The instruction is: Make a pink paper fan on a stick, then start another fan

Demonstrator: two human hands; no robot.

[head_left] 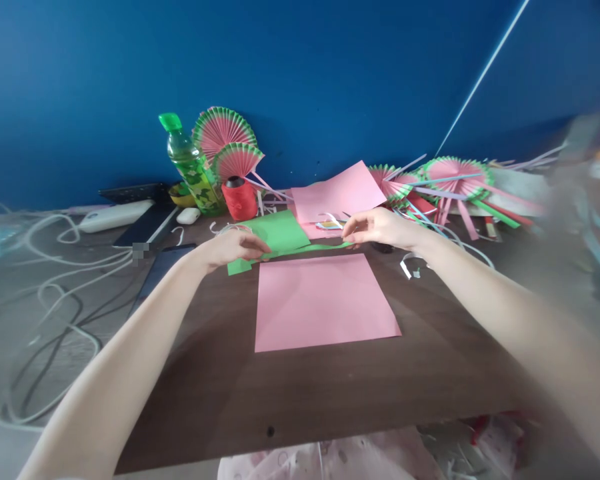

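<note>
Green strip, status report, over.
Left hand and right hand pinch the green strip at its ends. Strip stretched above pink sheet. Nothing between.

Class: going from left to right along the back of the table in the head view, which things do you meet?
White power strip → green bottle → red cylinder → tilted pink sheet → pile of pink-and-green paper fans.

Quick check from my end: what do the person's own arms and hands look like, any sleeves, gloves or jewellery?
Both forearms are bare up to the frame's edge, with no sleeves in view. The left hand and right hand wear no gloves, and no rings, watch or bracelets are visible. Fingernails look short and unpainted, though the picture is soft.
</note>
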